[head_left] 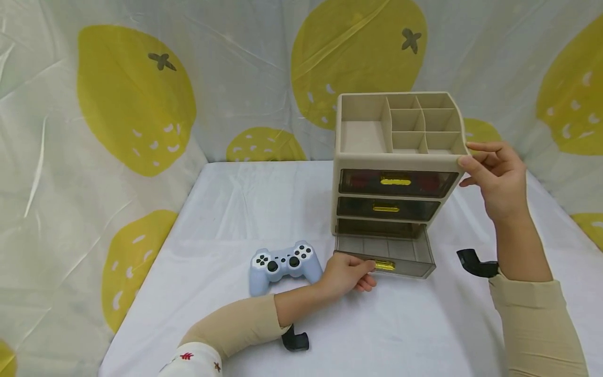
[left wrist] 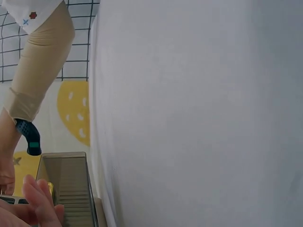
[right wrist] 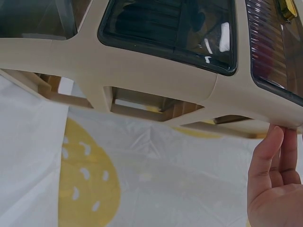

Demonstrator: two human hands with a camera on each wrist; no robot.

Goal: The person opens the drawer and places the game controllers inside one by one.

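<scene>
A beige desktop drawer organizer [head_left: 400,161] stands on the right part of the table, with open compartments on top and three smoky drawers below. Its bottom drawer [head_left: 409,268] is pulled out, and no contents show inside. My left hand [head_left: 345,273] pinches that drawer's gold handle [head_left: 385,265], thumb and fingers at its left end. Up at the organizer's right top corner, my right hand [head_left: 499,180] grips the edge, thumb in front and fingers along the side. The right wrist view shows these fingers [right wrist: 267,163] at the frame from close by.
A light blue game controller [head_left: 285,264] lies left of the organizer, right by my left forearm. Reddish things show through the top drawer [head_left: 358,181]. White cloth covers the table [head_left: 226,209], and a lemon-print curtain [head_left: 245,68] hangs behind and at the sides.
</scene>
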